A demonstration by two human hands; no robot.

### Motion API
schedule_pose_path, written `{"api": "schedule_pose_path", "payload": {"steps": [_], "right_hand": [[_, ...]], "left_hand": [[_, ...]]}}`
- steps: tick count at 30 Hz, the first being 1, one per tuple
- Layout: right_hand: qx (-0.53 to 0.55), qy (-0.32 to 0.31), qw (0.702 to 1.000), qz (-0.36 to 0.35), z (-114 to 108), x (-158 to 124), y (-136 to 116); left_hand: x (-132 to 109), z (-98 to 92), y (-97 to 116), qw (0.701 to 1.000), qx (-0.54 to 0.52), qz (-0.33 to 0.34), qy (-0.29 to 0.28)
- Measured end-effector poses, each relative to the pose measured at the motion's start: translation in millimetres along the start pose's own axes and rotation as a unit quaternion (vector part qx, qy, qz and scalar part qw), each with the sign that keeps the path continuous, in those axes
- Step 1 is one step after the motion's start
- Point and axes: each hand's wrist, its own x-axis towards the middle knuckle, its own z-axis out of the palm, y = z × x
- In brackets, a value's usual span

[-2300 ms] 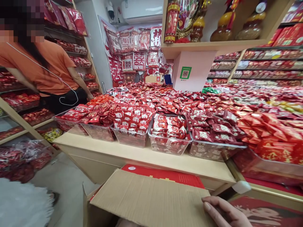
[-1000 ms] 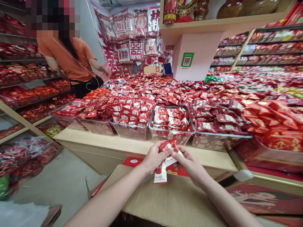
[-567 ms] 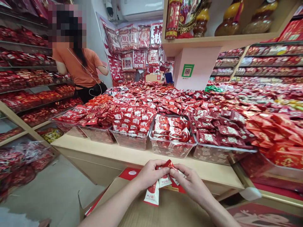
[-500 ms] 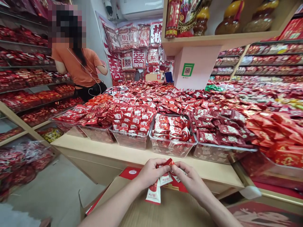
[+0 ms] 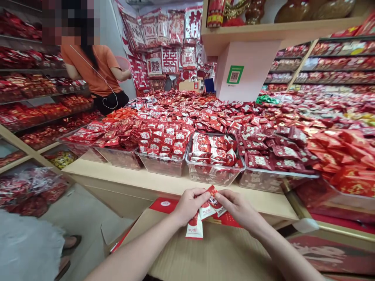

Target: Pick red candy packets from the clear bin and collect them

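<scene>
My left hand (image 5: pixel 190 206) is closed, thumb on top, around several small red-and-white candy packets (image 5: pixel 194 228), fanned so that their white lower ends hang out below. My right hand (image 5: pixel 239 207) pinches the right side of the same bunch between thumb and fingers, on a packet with a printed figure (image 5: pixel 213 200). Both hands are above a cardboard box (image 5: pixel 187 253) with a red edge. Just beyond them stands a clear plastic bin (image 5: pixel 215 173) holding rows of similar red-and-white packets.
More bins, such as one of maroon packets (image 5: pixel 263 181), line the wooden counter edge (image 5: pixel 117 179). A person in an orange shirt (image 5: pixel 88 74) stands back left beside stocked shelves (image 5: pixel 29 99). White fabric (image 5: pixel 26 242) and sandaled feet (image 5: pixel 70 242) show lower left.
The printed figure on the right packet now shows more between my hands. The person in orange has an arm extended with a pink basket. White fabric and feet have come further into view.
</scene>
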Motion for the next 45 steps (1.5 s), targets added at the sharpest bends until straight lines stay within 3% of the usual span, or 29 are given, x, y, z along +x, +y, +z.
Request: {"api": "schedule_pose_path", "payload": {"steps": [2, 5, 8, 12, 15, 18, 29, 32, 36, 41, 45], "right_hand": [[-0.173, 0.067, 0.98, -0.067, -13, 12, -16], [-0.34, 0.156, 0.916, -0.145, -33, 51, -49], [-0.399, 0.18, 0.886, -0.154, -42, 111, -75], [-0.448, 0.201, 0.866, -0.1, -38, 184, -85], [-0.469, 0.193, 0.859, -0.07, -32, 211, -81], [-0.482, 0.176, 0.856, -0.064, -29, 219, -74], [-0.5, 0.153, 0.851, -0.057, -25, 209, -72], [-0.486, 0.177, 0.851, -0.089, -28, 197, -81], [-0.4, 0.199, 0.878, -0.17, -29, 140, -89], [-0.299, -0.01, 0.941, -0.16, -11, 43, -60], [-0.224, -0.013, 0.965, -0.137, 4, 18, -21]], "left_hand": [[2, -2.7, -4, 1.0, 0.008, -0.002, 0.01], [4, -4.1, -11, 0.999, 0.047, 0.003, 0.024], [4, -3.0, -16, 0.995, 0.093, 0.008, 0.029], [2, -4.1, -19, 0.99, 0.137, 0.014, 0.04], [2, -6.5, -21, 0.983, 0.171, 0.028, 0.064], [3, -7.5, -22, 0.975, 0.202, 0.05, 0.073], [3, -8.8, -18, 0.97, 0.229, 0.071, 0.046], [2, -10.2, -13, 0.971, 0.221, 0.075, 0.054], [2, -12.8, -7, 0.982, 0.16, 0.071, 0.064], [-3, -12.4, 3, 0.986, 0.114, 0.116, 0.039], [-4, -9.6, 6, 0.986, 0.111, 0.128, 0.013]]}}
